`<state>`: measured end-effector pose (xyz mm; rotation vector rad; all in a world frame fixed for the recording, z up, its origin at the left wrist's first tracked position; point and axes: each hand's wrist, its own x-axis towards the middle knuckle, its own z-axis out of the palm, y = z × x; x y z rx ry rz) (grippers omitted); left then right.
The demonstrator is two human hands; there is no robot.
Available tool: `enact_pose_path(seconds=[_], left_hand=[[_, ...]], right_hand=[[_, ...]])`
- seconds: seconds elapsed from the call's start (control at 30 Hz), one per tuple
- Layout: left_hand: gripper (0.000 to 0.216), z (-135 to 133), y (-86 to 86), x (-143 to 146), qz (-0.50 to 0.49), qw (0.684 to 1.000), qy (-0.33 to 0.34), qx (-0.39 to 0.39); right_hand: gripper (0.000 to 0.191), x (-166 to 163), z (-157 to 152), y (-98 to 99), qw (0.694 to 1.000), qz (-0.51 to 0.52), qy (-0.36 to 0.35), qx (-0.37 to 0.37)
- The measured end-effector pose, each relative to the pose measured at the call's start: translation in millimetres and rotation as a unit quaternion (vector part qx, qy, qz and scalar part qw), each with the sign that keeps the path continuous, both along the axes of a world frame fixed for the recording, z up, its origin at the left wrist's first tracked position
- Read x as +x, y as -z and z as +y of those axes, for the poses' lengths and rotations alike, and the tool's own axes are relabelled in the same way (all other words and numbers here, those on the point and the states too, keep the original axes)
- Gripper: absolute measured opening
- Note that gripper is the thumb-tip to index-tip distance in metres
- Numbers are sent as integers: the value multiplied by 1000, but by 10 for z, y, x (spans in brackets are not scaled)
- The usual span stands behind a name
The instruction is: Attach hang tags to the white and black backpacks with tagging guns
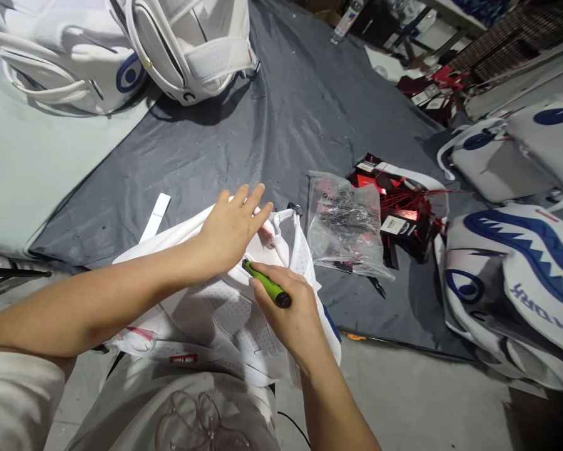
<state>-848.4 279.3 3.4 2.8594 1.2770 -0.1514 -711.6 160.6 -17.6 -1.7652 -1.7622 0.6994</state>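
A white backpack (234,319) lies across my lap and the table edge, its perforated panel and straps facing up. My left hand (234,228) rests flat across the top of the bag with its fingers spread. My right hand (290,307) is closed around a green tool with black ends (272,289). The tool's far end points at the bag's white edging, just below my left hand. What its tip touches is too small to make out. A white strap (156,216) sticks out past the bag's upper left side.
Right of the bag lie a clear plastic bag (344,219) and a heap of black and red tags (408,213). White backpacks with blue patterns (520,275) stand at the right. Another white backpack (196,50) stands at the back left. A bottle (347,22) is at the far edge.
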Motion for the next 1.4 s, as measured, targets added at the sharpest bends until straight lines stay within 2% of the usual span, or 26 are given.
enact_pose_path(seconds=[0.33,0.5,0.77,1.0,1.23,1.4], left_hand=[[78,-1,-13,6,-7,1000,-1,-10],[80,-1,-23,3,3,1000,0,-14],[80,-5,-23,6,12,1000,4,-5],[77,-2,-30,4,8,1000,4,-5],[80,3,-22,4,3,1000,0,-13],[78,2,-3,-4,1,1000,9,-2]], right_hand=[[25,28,-39,-99,997,-79,-3,8],[25,3,-13,-79,997,-69,-10,13],[26,-30,-16,-81,994,-112,9,11],[24,45,-19,-46,1000,-11,-3,0],[22,4,-31,15,1000,-16,12,3],[24,-21,-20,23,999,-30,14,40]])
